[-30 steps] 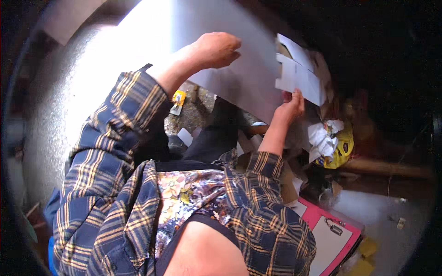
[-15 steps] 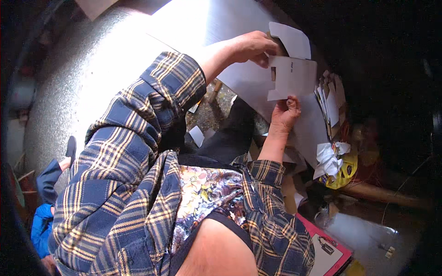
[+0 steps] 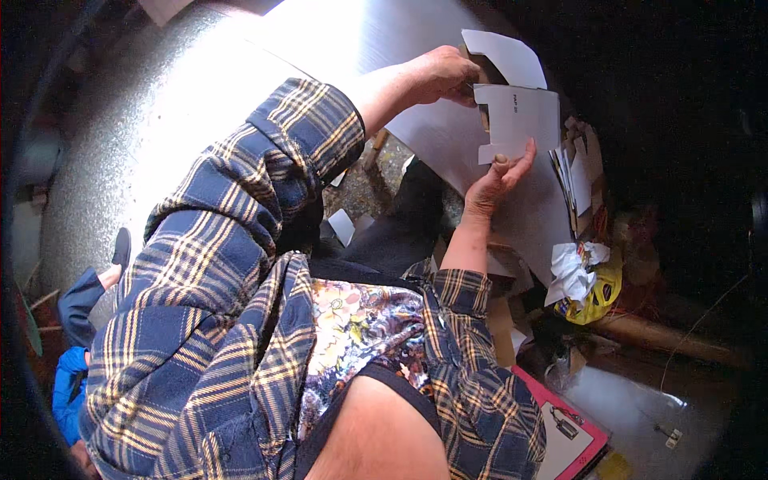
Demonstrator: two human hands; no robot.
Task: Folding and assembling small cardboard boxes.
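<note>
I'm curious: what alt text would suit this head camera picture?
Seen from above, a person in a blue plaid shirt holds a flat white cardboard cutout with the left hand and right hand, over a large white sheet.

Left hand [image 3: 438, 74]: fingertips hidden behind the white cardboard cutout [image 3: 516, 120], grip can't be read. Right hand [image 3: 498, 178]: thumb on the cutout's lower edge, other fingers tucked behind it. Stack of cut pieces [image 3: 578, 172] partly covered by the big white sheet [image 3: 448, 140]. Pink tray [image 3: 564, 436] cut off by the lower edge. Small metal item [image 3: 670, 436] too small to identify.
</note>
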